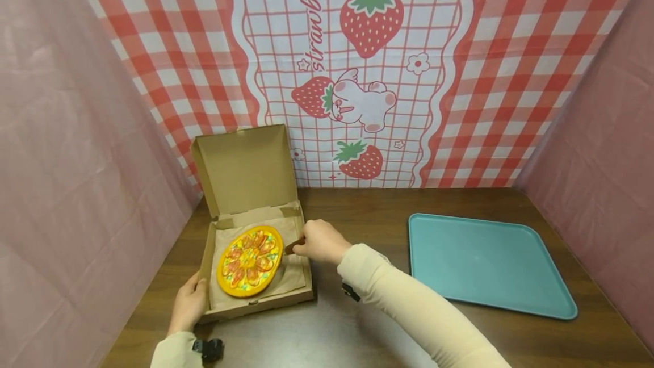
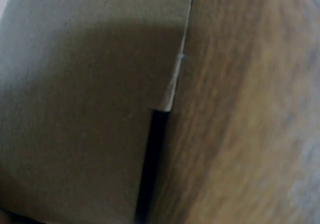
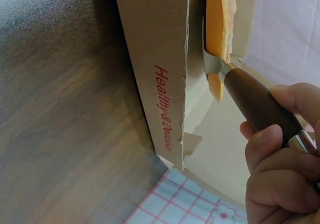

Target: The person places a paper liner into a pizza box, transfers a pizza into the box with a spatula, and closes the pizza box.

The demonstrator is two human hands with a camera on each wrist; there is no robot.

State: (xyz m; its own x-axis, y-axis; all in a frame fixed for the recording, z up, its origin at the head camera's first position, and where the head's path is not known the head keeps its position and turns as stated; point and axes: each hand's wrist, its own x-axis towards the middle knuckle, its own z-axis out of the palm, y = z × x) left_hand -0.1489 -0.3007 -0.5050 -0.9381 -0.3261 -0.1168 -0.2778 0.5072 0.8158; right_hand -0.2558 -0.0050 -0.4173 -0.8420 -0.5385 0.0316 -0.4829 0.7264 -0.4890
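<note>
A toy pizza (image 1: 250, 261) with an orange crust sits tilted over brown paper (image 1: 291, 274) inside an open cardboard pizza box (image 1: 281, 298). My right hand (image 1: 323, 241) grips the dark wooden handle (image 3: 257, 101) of a pizza server; its metal blade (image 3: 212, 61) reaches under the crust, whose near edge is raised in the right wrist view. At the box's front left corner, my left hand (image 1: 190, 302) holds the side wall, thumb at the top edge. The left wrist view shows only the box's outer wall (image 2: 90, 94) and the wooden table (image 2: 240, 114).
A teal tray (image 1: 485, 263) lies on the table to the right. The box lid (image 1: 247, 169) stands upright at the back, near a strawberry-print cloth (image 1: 357, 101). Pink cloth (image 1: 92, 158) hangs at both sides.
</note>
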